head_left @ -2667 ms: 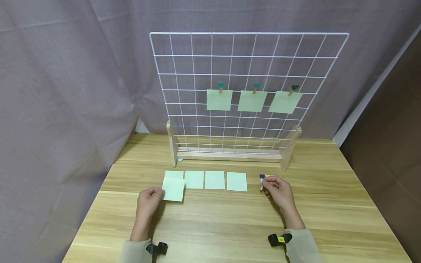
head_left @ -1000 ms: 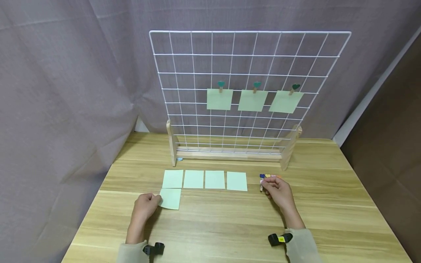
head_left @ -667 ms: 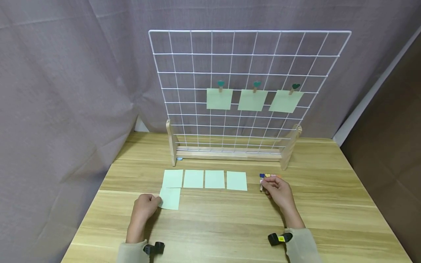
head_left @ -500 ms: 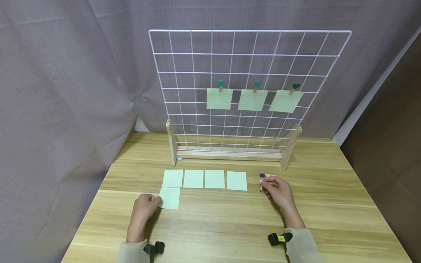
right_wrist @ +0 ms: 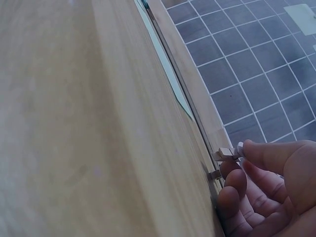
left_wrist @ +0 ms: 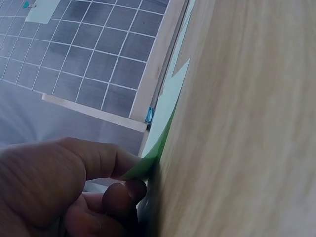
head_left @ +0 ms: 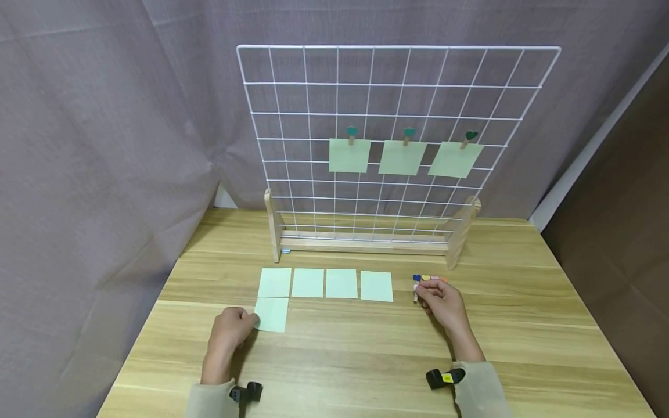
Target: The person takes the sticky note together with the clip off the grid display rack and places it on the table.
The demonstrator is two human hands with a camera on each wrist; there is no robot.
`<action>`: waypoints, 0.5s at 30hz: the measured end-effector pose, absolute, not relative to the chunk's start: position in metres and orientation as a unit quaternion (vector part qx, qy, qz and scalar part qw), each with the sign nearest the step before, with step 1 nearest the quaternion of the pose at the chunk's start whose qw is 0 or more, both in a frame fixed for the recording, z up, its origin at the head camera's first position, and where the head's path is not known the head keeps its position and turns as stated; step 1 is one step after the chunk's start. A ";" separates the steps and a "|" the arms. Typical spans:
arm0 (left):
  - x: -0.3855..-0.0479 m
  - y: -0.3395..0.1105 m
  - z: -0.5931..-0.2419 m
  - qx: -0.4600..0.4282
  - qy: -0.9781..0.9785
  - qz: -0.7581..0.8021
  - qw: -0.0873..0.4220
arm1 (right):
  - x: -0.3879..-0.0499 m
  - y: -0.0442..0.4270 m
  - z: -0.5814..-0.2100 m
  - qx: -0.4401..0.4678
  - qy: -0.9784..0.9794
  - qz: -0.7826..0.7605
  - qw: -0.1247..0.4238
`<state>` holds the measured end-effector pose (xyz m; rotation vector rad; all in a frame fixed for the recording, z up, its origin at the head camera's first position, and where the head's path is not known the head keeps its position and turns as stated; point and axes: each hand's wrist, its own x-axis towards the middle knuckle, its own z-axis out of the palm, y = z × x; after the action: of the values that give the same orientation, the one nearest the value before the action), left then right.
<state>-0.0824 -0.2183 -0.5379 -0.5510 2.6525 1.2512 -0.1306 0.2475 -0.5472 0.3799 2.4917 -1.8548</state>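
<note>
A: Where is the loose note point(head_left: 271, 315) located?
B: Just nearside of the row's leftmost note point(head_left: 274, 283), which was partly covered earlier. Its edge is pinched by the left hand point(head_left: 230, 331); its darker underside is shown only by the left wrist view.
A: Right hand point(head_left: 443, 305)?
B: A clothespin point(right_wrist: 227, 153) is pinched.

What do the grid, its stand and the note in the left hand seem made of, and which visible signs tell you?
Grid: probably metal with a smooth white coating, judging by its thin, straight wires; plastic is possible.
Stand: likely wood, matt; pale tan colour suggests it.
Note: thin paper, matt pale green; it bends where the left hand pinches it.
</note>
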 end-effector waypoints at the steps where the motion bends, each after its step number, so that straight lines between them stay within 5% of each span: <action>1: -0.082 -0.218 -0.538 -0.183 0.887 0.417 0.078 | -0.131 0.247 -0.547 0.123 0.796 -0.593 0.005; 15: -0.082 -0.219 -0.541 -0.170 0.892 0.412 0.071 | -0.131 0.249 -0.548 0.128 0.801 -0.584 0.000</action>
<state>-0.0817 -0.2189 -0.5411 -0.5119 2.6838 1.2393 -0.1314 0.2487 -0.5483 0.4033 2.5180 -1.8357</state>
